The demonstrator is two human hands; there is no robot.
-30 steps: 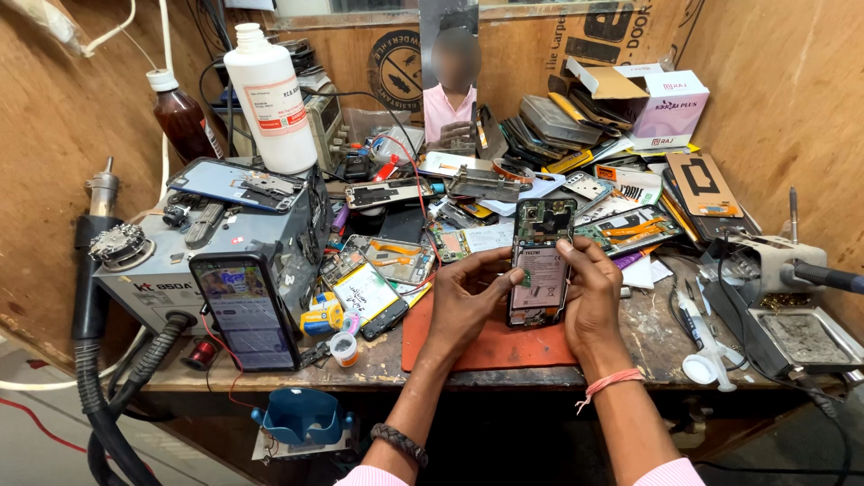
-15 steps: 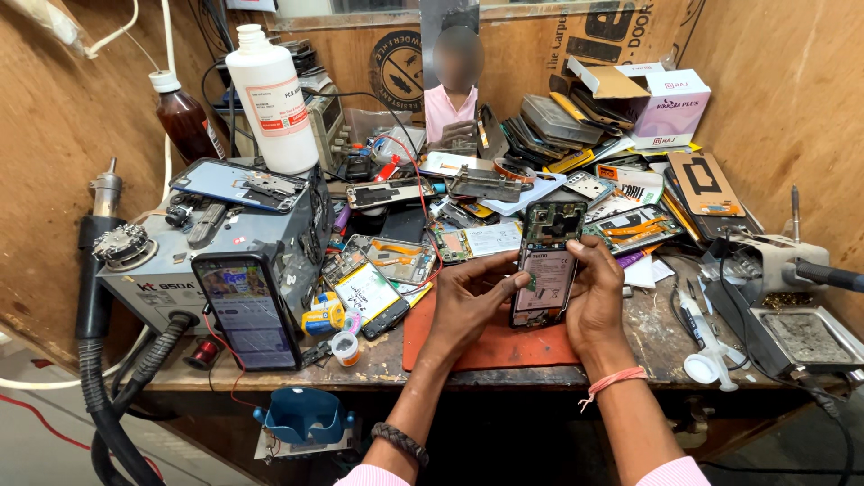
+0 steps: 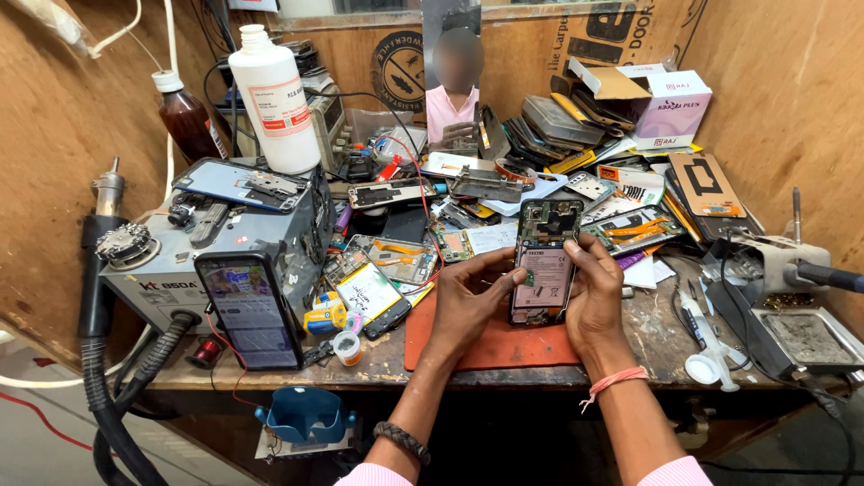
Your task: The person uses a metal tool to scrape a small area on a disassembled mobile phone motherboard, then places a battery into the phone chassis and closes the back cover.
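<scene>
Opened phone's (image 3: 543, 261) lower edge behind fingers (image 3: 504, 281)

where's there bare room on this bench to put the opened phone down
The orange mat under both hands is bare. So is the bench strip between the right hand and the syringe. Behind the opened phone, parts crowd everything.

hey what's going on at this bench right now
A person holds an opened smartphone with its back cover off, battery and circuit board exposed, upright above an orange work mat. The left hand grips its left edge and the right hand its right edge. Around them the wooden workbench is crowded with phone parts, a hot-air rework station and a lit phone leaning against it.
</scene>
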